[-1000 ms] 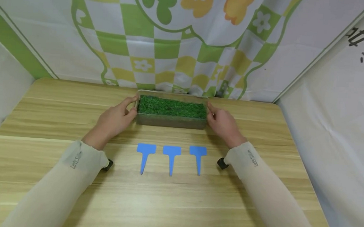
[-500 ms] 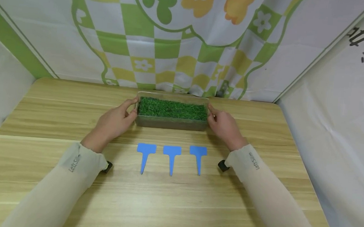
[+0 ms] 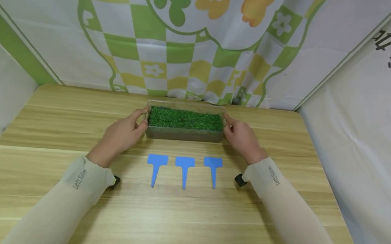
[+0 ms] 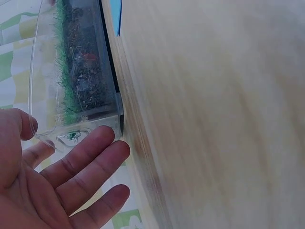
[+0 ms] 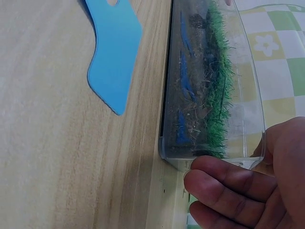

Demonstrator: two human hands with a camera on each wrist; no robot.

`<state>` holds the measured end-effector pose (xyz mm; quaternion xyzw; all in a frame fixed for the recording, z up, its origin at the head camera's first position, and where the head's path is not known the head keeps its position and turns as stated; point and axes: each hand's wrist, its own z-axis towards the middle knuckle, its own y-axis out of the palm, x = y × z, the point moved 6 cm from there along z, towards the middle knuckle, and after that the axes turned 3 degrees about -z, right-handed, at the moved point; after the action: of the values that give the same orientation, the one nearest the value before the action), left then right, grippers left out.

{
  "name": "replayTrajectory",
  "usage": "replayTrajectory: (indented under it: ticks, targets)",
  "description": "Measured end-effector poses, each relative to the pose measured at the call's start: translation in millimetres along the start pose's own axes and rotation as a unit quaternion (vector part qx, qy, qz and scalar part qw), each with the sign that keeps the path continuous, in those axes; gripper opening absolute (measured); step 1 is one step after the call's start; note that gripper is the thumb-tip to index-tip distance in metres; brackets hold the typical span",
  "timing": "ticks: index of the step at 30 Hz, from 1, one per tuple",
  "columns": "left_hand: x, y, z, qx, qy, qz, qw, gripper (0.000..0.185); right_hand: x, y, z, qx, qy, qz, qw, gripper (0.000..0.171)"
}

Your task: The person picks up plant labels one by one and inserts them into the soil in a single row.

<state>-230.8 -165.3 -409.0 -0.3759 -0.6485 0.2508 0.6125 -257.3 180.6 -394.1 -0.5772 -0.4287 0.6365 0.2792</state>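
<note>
A clear plastic planter box (image 3: 184, 135) of green grass stands near the table's back, its long side toward me. My left hand (image 3: 121, 132) holds its left end, and my right hand (image 3: 243, 138) grips the right end. Up close in the left wrist view, dark soil shows through the box wall (image 4: 97, 114), with fingertips against its end. Fingers (image 5: 214, 188) also touch the other end in the right wrist view. Between me and the box lie three blue T-shaped plant labels: a left one (image 3: 157, 159), a middle one (image 3: 185, 161) and a right one (image 3: 213, 162), stems toward me.
The wooden table (image 3: 183, 218) reaches a checked green, white and yellow cloth (image 3: 178, 65) just behind the box. White sheets hang at both sides, the right sheet (image 3: 359, 135) bearing black writing.
The planter box has slid slightly toward me, closer to the labels, with both hands moving along with it. All three labels lie where they were.
</note>
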Motion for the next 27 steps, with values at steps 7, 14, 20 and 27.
replayTrajectory:
  ticks: [7,14,20,27]
  targets:
    - [1.4,-0.7,-2.8,0.0,0.001,0.014,0.9999,0.056,0,-1,-3,0.007,-0.002,-0.009,1.0,0.053]
    - [-0.7,-2.3,1.5,-0.021,0.007,-0.014,0.9997,0.058,1,1,-5,0.01,-0.005,-0.011,1.0,0.054]
    - [-4.6,-5.7,7.5,-0.044,0.052,-0.053,0.9963,0.06,1,1,-5,0.013,-0.007,-0.014,1.0,0.054]
    - [-7.6,-6.0,13.0,-0.071,0.094,-0.065,0.991,0.063,1,1,-5,0.011,-0.004,-0.015,1.0,0.054]
